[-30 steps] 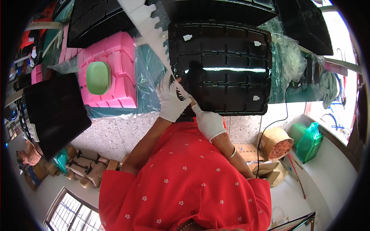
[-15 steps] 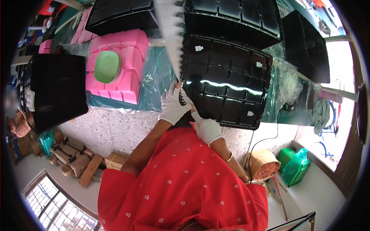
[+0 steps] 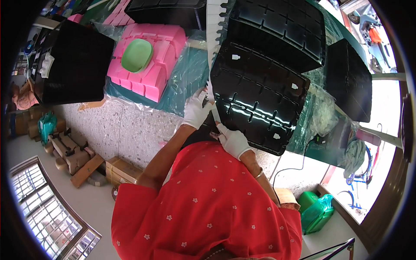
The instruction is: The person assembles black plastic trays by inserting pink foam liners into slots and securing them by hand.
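Note:
A long white strip (image 3: 212, 30) with a toothed right edge runs down from the top, along the left side of the black plastic tray (image 3: 264, 93). My white-gloved left hand (image 3: 197, 112) is closed on the strip near the tray's lower left corner, fingertips pinching it. Below and to the right, my gloved right hand (image 3: 235, 143) pinches the strip's lower end between thumb and forefinger. The tray is shiny, with compartments and small white tabs, and lies right beside both hands.
Left of the strip, a green dish (image 3: 137, 55) sits on stacked pink pieces (image 3: 145, 80) over clear plastic sheeting. More black tray stacks (image 3: 277, 26) stand behind, with others at far left (image 3: 78, 65) and far right (image 3: 349, 80). A black cable (image 3: 299, 168) hangs from the table's right end.
The view has turned, so the table appears tilted and shifted. The strip has moved right in the picture and looks narrower at the top. Both hands keep hold near the tray's lower left corner.

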### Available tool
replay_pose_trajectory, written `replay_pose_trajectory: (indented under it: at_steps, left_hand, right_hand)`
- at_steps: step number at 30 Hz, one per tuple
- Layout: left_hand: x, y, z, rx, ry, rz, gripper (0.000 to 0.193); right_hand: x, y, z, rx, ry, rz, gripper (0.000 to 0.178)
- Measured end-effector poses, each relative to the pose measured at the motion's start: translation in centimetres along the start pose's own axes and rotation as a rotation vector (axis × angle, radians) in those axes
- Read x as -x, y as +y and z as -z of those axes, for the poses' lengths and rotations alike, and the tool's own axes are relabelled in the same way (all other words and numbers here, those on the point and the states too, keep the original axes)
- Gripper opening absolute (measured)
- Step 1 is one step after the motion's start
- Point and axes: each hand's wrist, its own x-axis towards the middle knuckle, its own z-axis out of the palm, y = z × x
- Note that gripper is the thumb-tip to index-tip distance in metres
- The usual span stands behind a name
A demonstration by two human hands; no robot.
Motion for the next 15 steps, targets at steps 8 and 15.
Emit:
replay_pose_trajectory:
  at_steps: [8,15]
  left_hand:
    - [1.9,2.5,0.5,-0.228,0.035,-0.063,0.097]
    - [1.5,1.9,-0.2,-0.262,-0.061,0.076,0.095]
  right_hand:
    - [-0.2,0.3,-0.5,-0.005,-0.028,-0.025,0.044]
    - [0.6,1.0,-0.2,-0.053,-0.034,0.007,0.042]
